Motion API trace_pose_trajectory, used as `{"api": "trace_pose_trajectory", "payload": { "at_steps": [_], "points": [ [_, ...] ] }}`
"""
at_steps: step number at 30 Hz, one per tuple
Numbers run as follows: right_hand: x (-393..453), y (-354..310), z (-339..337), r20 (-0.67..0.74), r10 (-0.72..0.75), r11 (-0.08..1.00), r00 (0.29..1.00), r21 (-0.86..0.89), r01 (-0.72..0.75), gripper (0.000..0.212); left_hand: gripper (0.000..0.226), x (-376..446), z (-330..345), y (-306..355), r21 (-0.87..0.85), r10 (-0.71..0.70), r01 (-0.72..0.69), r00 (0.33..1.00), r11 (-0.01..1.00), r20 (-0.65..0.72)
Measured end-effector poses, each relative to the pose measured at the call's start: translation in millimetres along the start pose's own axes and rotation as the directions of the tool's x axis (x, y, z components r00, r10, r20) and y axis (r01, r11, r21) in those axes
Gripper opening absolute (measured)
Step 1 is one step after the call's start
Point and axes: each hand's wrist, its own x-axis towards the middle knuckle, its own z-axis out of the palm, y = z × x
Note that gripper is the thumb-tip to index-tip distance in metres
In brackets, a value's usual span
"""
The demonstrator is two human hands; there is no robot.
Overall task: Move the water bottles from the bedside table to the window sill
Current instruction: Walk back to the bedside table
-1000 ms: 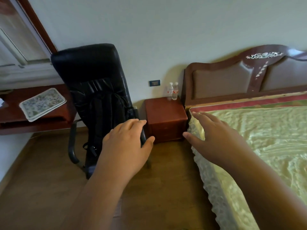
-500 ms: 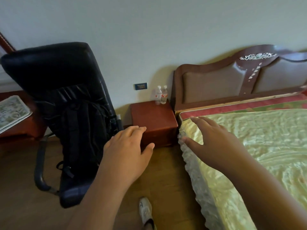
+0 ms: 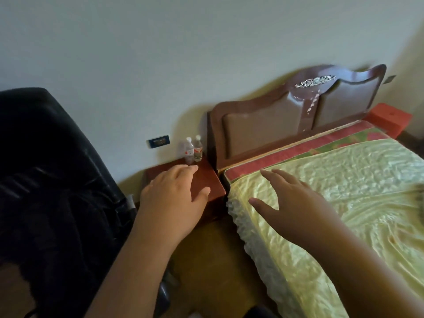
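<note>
Two small clear water bottles (image 3: 193, 149) with white caps and red labels stand side by side at the back right corner of the red-brown bedside table (image 3: 214, 188), against the wall. My left hand (image 3: 174, 198) hovers over the table's front part with relaxed fingers, its fingertips just short of the bottles, holding nothing. My right hand (image 3: 291, 203) is stretched out over the bed's corner, fingers spread, empty. The window sill is out of view.
A black office chair (image 3: 52, 191) fills the left side, close to the table. The bed (image 3: 344, 203) with a yellow-green cover and a dark wooden headboard (image 3: 286, 120) lies to the right. A narrow strip of wooden floor (image 3: 213, 260) runs between them. A red box (image 3: 390, 117) sits far right.
The view has come closer to the bedside table and swung right. Both hands have advanced toward the bottles; the chair has slid to the left edge, and the desk has left the view.
</note>
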Motion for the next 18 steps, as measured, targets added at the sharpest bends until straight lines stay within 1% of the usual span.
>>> {"api": "trace_pose_trajectory", "payload": {
  "at_steps": [5,9,14,16,18],
  "points": [
    [63.4,-2.2,1.0,0.007,-0.033,0.999,0.999,0.014,0.033,0.078,0.063,40.7,12.6,-14.0,0.044,-0.035,0.034,0.999,0.998,0.033],
    [124.0,-3.9,-1.0,0.020,-0.115,0.992,0.993,0.051,0.114,0.078,0.062,75.7,12.8,-16.6,0.071,-0.108,0.108,0.994,0.992,-0.014],
    [196.8,0.6,-21.6,0.022,-0.221,0.974,0.975,0.064,0.220,0.077,0.061,118.6,6.4,-4.5,0.092,-0.181,0.187,0.981,0.978,-0.069],
    [225.2,3.5,-26.0,0.012,-0.247,0.968,0.969,0.059,0.245,0.078,0.060,137.0,7.2,1.0,0.082,-0.213,0.222,0.972,0.972,-0.101],
    [250.4,4.6,-27.6,0.039,-0.274,0.961,0.961,0.042,0.273,0.078,0.059,152.5,11.0,5.9,0.064,-0.241,0.250,0.963,0.966,-0.122]
  ]
}}
